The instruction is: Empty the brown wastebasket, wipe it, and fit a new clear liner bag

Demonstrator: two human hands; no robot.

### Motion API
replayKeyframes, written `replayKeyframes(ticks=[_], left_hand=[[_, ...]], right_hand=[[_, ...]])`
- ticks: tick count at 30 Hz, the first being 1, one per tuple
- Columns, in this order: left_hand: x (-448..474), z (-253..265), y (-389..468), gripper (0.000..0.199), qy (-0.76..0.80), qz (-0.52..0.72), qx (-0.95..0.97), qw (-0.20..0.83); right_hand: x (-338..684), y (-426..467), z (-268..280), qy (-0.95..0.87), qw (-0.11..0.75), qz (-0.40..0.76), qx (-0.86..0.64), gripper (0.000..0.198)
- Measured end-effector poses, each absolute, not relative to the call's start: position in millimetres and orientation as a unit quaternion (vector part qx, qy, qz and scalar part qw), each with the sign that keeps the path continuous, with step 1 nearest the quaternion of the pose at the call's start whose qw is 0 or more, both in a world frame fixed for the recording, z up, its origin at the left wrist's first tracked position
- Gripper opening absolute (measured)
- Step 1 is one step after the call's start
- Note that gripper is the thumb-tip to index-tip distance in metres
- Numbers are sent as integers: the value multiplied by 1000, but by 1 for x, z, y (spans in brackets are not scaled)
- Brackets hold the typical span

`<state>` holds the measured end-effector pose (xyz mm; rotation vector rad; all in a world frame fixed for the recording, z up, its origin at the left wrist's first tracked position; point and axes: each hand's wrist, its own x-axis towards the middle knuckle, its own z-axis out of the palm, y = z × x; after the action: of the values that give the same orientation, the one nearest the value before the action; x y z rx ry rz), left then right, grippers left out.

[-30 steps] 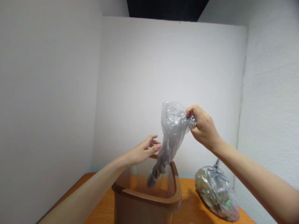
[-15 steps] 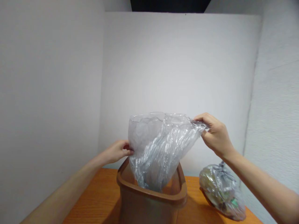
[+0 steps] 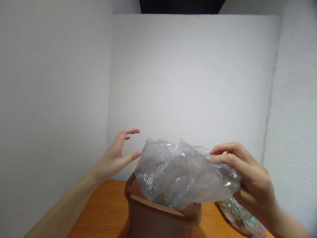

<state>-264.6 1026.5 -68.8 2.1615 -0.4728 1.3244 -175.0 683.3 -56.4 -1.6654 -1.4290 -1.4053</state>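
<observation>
A clear plastic bag (image 3: 173, 172) puffs out over the mouth of a brown bin (image 3: 158, 221), its lower part dipping inside the rim. My right hand (image 3: 247, 175) grips the bag's gathered right side, with the index finger and others reaching along its upper edge. On the other side, my left hand (image 3: 117, 153) is spread, thumb and fingers wide apart. Its thumb tip is close to the bag's left edge; whether it touches I cannot tell. The bag hides the bin's back rim and much of its inside.
The bin stands on an orange-brown wooden table (image 3: 104, 205). Right of it lies a filled, see-through bag (image 3: 240, 218), partly covered by my right hand. White walls (image 3: 193, 76) close in the table at the back and both sides.
My left hand has let go of the bag and opened, rising slightly. My right hand has moved down and right, and the bag has sunk lower and spread out over the bin.
</observation>
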Motion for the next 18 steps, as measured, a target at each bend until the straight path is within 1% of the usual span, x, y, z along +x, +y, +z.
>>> replayKeyframes(ticks=[1, 4, 5, 6, 7, 9, 10, 11, 13, 16, 18], left_hand=[[-270, -66, 1011, 63, -215, 461, 825, 247], [-273, -61, 973, 96, -300, 357, 864, 190], [-270, -61, 965, 100, -320, 335, 869, 176], [-267, -61, 960, 94, -336, 322, 871, 160], [-264, -62, 958, 78, -346, 320, 871, 140], [-261, -63, 961, 31, -346, 348, 867, 91], [-262, -64, 966, 14, -338, 372, 862, 64], [-265, -65, 971, 10, -330, 396, 856, 36], [-277, -69, 984, 12, -324, 429, 843, -16], [-302, -86, 1005, 17, -330, 447, 828, -76], [-318, -106, 1016, 26, -333, 458, 820, -87]], right_hand=[[-182, 686, -63, -545, 240, -514, -617, 25], [-197, 691, -75, -586, 163, -518, -602, 30], [-200, 692, -77, -594, 140, -521, -597, 31], [-201, 693, -77, -599, 119, -525, -592, 31], [-202, 693, -77, -601, 103, -529, -590, 31], [-199, 691, -77, -598, 95, -530, -593, 32], [-197, 689, -77, -593, 104, -527, -600, 31], [-194, 685, -77, -583, 119, -519, -614, 30], [-189, 675, -81, -558, 144, -500, -646, 29], [-180, 655, -96, -548, 120, -496, -663, 31], [-173, 644, -115, -563, 101, -518, -636, 34]])
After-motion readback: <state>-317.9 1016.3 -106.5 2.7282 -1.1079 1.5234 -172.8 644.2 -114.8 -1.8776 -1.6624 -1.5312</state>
